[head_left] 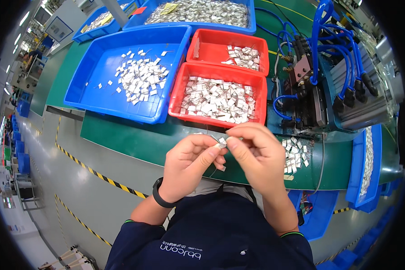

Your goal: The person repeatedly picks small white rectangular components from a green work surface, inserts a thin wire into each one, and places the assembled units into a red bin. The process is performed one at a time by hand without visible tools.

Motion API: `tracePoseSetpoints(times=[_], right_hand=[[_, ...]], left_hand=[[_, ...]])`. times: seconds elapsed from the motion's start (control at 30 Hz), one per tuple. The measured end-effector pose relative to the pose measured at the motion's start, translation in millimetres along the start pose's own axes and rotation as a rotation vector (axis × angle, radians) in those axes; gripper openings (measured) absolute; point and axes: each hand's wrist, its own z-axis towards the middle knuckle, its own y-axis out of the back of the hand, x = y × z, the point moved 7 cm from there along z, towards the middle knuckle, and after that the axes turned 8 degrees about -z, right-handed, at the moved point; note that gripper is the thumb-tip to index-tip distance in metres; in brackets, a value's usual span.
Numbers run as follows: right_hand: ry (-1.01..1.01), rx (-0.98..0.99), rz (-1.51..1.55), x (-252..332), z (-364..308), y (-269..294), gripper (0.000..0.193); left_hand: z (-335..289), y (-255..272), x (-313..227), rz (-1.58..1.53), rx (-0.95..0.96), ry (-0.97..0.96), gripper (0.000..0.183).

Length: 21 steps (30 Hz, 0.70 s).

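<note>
Above the near edge of the green table, both hands meet over a small white block-shaped component (pixel 222 142) with thin wire leads. My left hand (pixel 187 163) is closed, pinching it between thumb and forefinger. My right hand (pixel 258 155) pinches at its other side, fingertips against it. Another small whitish piece (pixel 223 168) shows below the curled left fingers; how it is held is unclear. Just beyond the hands stands a red bin (pixel 174 108) full of similar white components. A loose pile of white components (pixel 294 155) lies on the table right of my right hand.
A large blue bin (pixel 87 92) with scattered components stands left, another red bin (pixel 202 45) behind. Farther back is a full blue bin (pixel 253 22). At right is a machine (pixel 321 90) with blue air hoses. A narrow blue tray (pixel 356 180) sits at the table's right end.
</note>
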Motion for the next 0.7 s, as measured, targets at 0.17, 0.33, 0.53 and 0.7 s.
tracePoseSetpoints(times=[0.17,0.33,0.53,0.7], right_hand=[[-0.024,0.06,0.169,3.7,-7.4,-10.8,0.014],[-0.05,0.046,0.267,4.6,-8.0,-9.6,0.012],[-0.044,0.04,0.268,2.6,-8.2,-5.2,0.011],[0.005,-0.154,-0.041,4.0,-11.2,26.3,0.012]], left_hand=[[-1.0,-7.1,17.4,-0.182,0.105,0.118,0.014],[-1.2,-11.9,24.8,-0.265,0.136,0.185,0.015],[1.3,-16.6,27.6,-0.308,0.154,0.23,0.015],[25.1,-14.3,-0.2,-0.023,0.083,0.138,0.016]])
